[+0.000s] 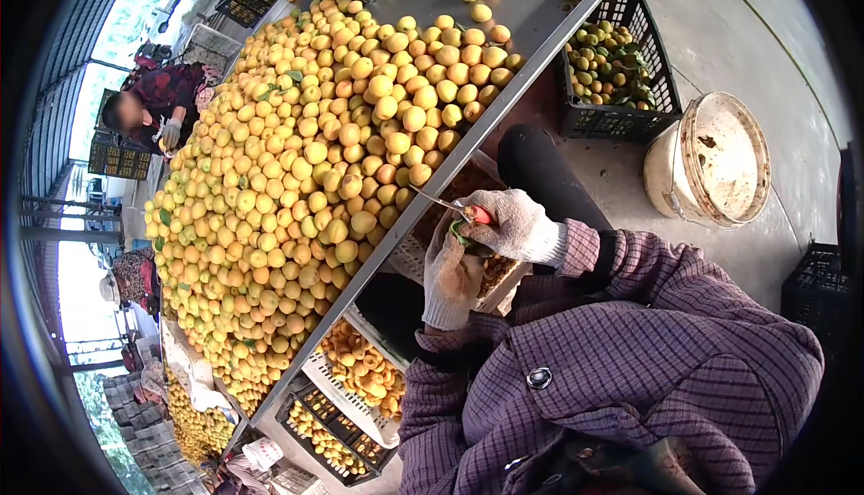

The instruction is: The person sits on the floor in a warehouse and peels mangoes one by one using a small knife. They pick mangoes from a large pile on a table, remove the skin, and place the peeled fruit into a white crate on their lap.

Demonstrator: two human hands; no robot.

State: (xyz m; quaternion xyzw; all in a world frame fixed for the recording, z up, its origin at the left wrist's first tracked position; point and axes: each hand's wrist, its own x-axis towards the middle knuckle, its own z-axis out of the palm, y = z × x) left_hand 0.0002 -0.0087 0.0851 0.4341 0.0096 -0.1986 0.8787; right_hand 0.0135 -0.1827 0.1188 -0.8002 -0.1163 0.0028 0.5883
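A large heap of yellow-orange apricots (304, 157) covers the metal-edged table (378, 265) before me. Both my hands wear soiled, pale knit gloves and meet just beyond the table's near edge, above a container. My right hand (516, 223) grips a small knife (478, 214) by its red handle; the thin blade points towards the heap. My left hand (451, 275) touches the right one, its fingers closed around a green leafy piece (466, 235). Whether a fruit is also inside that hand is hidden.
Below the table edge stand a white crate of halved apricots (351, 394) and a black crate (378, 471). To the right are a black crate of greenish fruit (587, 117) and a dirty white bucket (668, 164). Co-workers (162, 110) are across the table.
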